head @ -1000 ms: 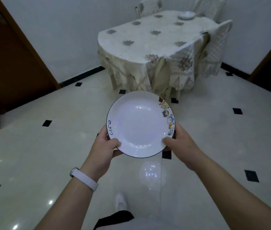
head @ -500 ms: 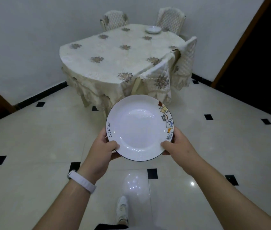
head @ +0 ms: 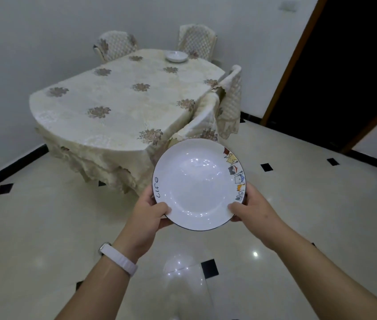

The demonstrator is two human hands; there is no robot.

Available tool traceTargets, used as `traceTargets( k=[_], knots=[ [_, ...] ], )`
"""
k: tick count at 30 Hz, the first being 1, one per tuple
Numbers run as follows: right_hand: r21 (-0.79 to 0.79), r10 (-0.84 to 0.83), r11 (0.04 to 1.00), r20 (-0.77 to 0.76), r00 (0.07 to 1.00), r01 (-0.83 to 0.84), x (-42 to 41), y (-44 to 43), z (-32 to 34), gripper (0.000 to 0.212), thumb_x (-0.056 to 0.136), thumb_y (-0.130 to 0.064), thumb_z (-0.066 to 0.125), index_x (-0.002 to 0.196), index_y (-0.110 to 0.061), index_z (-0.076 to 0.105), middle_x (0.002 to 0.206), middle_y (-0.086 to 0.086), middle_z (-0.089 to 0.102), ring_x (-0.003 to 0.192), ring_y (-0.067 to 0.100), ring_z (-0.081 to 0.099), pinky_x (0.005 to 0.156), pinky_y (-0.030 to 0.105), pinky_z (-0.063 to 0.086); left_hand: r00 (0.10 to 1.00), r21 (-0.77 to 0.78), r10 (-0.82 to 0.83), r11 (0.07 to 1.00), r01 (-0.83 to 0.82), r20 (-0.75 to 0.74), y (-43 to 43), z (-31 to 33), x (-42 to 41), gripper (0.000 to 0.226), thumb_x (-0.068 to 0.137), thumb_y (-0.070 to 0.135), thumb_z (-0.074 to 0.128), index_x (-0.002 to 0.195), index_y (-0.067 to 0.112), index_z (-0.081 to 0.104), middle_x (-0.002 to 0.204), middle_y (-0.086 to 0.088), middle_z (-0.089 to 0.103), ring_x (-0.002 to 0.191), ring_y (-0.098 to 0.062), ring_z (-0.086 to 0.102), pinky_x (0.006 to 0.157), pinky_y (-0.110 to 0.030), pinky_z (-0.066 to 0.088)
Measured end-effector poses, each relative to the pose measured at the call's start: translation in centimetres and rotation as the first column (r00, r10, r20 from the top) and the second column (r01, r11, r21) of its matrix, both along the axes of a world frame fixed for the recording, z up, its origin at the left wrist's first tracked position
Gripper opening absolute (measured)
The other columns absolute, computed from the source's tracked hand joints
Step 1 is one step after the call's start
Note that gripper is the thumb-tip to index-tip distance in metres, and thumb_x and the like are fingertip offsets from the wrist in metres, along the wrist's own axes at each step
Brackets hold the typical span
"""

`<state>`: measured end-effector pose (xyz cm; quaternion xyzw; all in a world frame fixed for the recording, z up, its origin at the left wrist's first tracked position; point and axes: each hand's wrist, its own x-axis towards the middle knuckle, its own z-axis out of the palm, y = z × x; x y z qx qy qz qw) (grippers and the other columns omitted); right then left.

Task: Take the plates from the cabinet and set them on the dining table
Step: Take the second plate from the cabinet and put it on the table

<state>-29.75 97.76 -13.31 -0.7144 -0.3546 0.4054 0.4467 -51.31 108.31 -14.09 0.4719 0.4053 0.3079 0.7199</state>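
Observation:
I carry a white plate (head: 196, 183) with a dark rim, small cartoon pictures on its right edge and the word "Life" on its left. My left hand (head: 148, 215) grips its near left rim, thumb on top. My right hand (head: 254, 209) grips the near right rim the same way. The plate is level, in front of my chest, above the floor. Ahead stands the dining table (head: 118, 105) under a cream floral cloth. A second white plate (head: 176, 57) lies at its far end.
Covered chairs stand around the table: two at the far side (head: 117, 46) (head: 197, 40) and two on its right side (head: 231, 98). A dark open doorway (head: 344, 72) is at the right. Glossy tiled floor (head: 44, 227) lies between me and the table.
The table has grown larger and shifted left and down in view as I walk toward it. Both hands keep the same grip on the plate.

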Motion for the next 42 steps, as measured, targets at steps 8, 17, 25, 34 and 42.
traceTargets(
  k=[8,17,25,34,42],
  knots=[
    [0.02,-0.042,0.999,-0.041,0.998,0.043,4.6,3.5,-0.9,0.037,0.088,0.001,0.054,0.11,-0.028,0.058,0.102,-0.001,0.072,0.089,0.017,0.066,0.072,0.031,0.055,0.998,-0.01,-0.047,0.999,0.046,-0.041,4.7,-0.6,5.0,0.061,0.082,-0.017,0.043,0.125,0.024,0.057,0.108,-0.003,0.071,0.086,-0.02,0.068,0.068,-0.034,0.056],
    [0.062,-0.068,0.995,-0.082,0.994,0.074,15.6,10.3,-1.4,0.038,0.086,0.002,0.053,0.109,-0.027,0.06,0.1,0.0,0.073,0.091,0.022,0.066,0.08,0.039,0.059,0.997,-0.016,-0.018,1.0,0.017,-0.082,11.5,-0.2,16.7,0.064,0.081,-0.018,0.041,0.125,0.025,0.058,0.107,-0.007,0.07,0.081,-0.022,0.065,0.066,-0.036,0.056],
    [0.125,-0.11,0.984,-0.107,0.988,0.123,28.4,13.7,0.9,0.039,0.087,0.004,0.052,0.108,-0.028,0.059,0.099,-0.005,0.073,0.09,0.017,0.067,0.068,0.025,0.056,0.994,0.01,-0.081,0.997,0.082,-0.075,15.5,2.5,30.5,0.063,0.081,-0.018,0.04,0.121,0.026,0.059,0.088,0.003,0.07,0.06,-0.011,0.062,0.046,-0.021,0.047],
    [0.123,-0.142,0.98,-0.109,0.984,0.155,35.8,17.3,0.8,0.037,0.088,0.002,0.052,0.108,-0.028,0.058,0.102,-0.005,0.073,0.089,0.015,0.066,0.074,0.03,0.058,0.99,0.032,-0.095,0.995,0.099,-0.106,20.2,3.0,38.2,0.058,0.082,-0.016,0.043,0.115,0.028,0.062,0.095,0.001,0.074,0.081,-0.021,0.069,0.067,-0.038,0.058],
    [0.071,-0.175,0.981,-0.084,0.981,0.182,40.6,23.8,-0.6,0.039,0.087,0.001,0.052,0.109,-0.03,0.059,0.101,-0.004,0.073,0.098,0.026,0.067,0.078,0.034,0.058,0.991,-0.01,-0.111,0.994,0.111,-0.076,27.2,1.0,43.4,0.06,0.081,-0.016,0.044,0.12,0.026,0.061,0.098,-0.004,0.072,0.077,-0.021,0.067,0.059,-0.034,0.055]
  ],
)
